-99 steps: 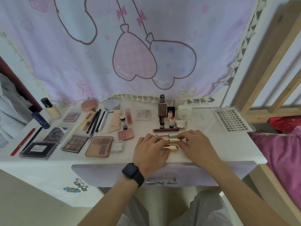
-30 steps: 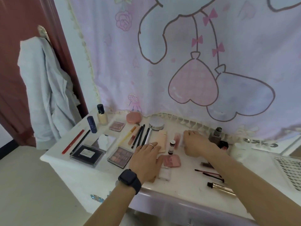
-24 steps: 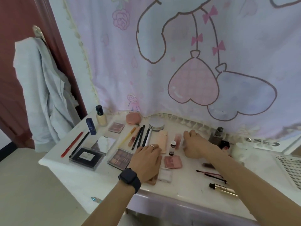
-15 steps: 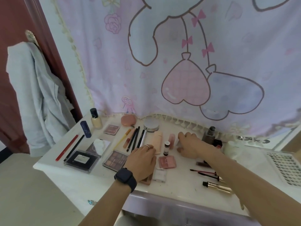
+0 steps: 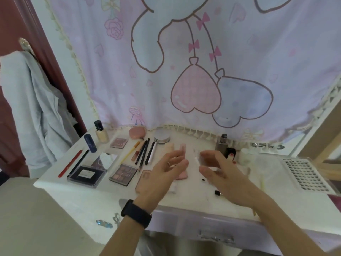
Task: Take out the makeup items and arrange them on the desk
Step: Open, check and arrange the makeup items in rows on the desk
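Makeup lies spread over the white desk (image 5: 55, 183). At the left are a foundation bottle (image 5: 100, 133), a blue tube (image 5: 90, 143), a red pencil (image 5: 70, 163), a black palette (image 5: 86, 174) and a brown eyeshadow palette (image 5: 123, 172). Several dark pencils (image 5: 144, 152) lie in the middle. My left hand (image 5: 162, 174) hovers open above a peach palette (image 5: 144, 180) and a pink blush (image 5: 183, 175). My right hand (image 5: 217, 172) is raised beside it, thumb and fingers closed on a small pale compact (image 5: 202, 160), which is blurred.
A pink round compact (image 5: 137, 132) and a silver-lidded jar (image 5: 162, 136) stand at the back by the curtain. A grey bottle (image 5: 222, 145), a white jar (image 5: 245, 156) and a clear lash tray (image 5: 306, 174) sit to the right. A drawer handle (image 5: 215, 237) is below.
Both hands have lifted off the desk. The left has left the palettes and opened. The right has come up and back from the rear row with the pale compact.
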`<state>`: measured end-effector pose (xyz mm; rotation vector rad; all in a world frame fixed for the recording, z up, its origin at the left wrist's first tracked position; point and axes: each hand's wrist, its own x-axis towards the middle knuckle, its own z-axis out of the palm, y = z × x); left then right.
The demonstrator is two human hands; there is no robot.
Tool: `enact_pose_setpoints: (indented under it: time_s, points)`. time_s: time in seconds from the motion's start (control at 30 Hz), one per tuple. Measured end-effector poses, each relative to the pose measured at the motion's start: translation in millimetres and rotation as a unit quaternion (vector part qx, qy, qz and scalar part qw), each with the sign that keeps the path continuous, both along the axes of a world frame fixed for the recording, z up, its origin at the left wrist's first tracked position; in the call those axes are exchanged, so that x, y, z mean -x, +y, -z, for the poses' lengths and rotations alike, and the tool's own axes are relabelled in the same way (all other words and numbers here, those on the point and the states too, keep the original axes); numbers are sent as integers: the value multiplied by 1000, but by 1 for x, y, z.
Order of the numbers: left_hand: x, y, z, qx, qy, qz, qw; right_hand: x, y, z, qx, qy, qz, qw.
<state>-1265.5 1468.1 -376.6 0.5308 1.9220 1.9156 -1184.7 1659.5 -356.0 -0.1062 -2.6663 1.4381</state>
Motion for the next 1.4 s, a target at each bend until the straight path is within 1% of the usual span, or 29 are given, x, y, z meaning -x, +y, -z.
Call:
enact_pose_setpoints:
  time_s: [0.13, 0.3, 0.4, 0.57, 0.63, 0.73, 0.83, 0.97, 1.1, 1.17, 1.27, 1.33, 1.4]
  points:
    - [-33, 5, 13, -4, -18, 40, 999, -27, -10, 23, 78, 18, 19, 997]
    - [-53, 11, 34, -42, -37, 11, 998, -45, -19, 45, 104, 47, 48, 992]
    - [-62, 13, 42, -61, -48, 3, 997, -53, -20, 53, 101, 58, 61, 991]
    - [-73, 18, 51, -78, -42, -41, 995, -68, -21, 67, 99, 68, 24, 993]
    - [-76, 19, 53, -80, -45, -51, 994, -72, -24, 70, 85, 82, 23, 993]
    - [-83, 23, 56, -98, -67, -62, 991, -76, -29, 74, 64, 116, 48, 990]
    - [-89, 29, 57, -115, -91, -76, 986, -76, -33, 83, 8, 148, 65, 987]
    - [-92, 33, 55, -124, -110, -94, 982, -72, -30, 93, -21, 157, 67, 985]
    - [-94, 36, 55, -117, -111, -99, 982, -70, -26, 95, -35, 153, 73, 985]
    - [-94, 36, 54, -110, -122, -91, 982, -69, -23, 93, -78, 171, 81, 979]
    - [-90, 33, 51, -83, -159, -68, 981, -66, -11, 90, -154, 200, 91, 963]
    - [-87, 30, 50, -62, -194, -53, 978, -63, -2, 85, -162, 216, 98, 958]
    - [-83, 29, 49, -61, -244, -37, 967, -61, 5, 80, -162, 228, 96, 955]
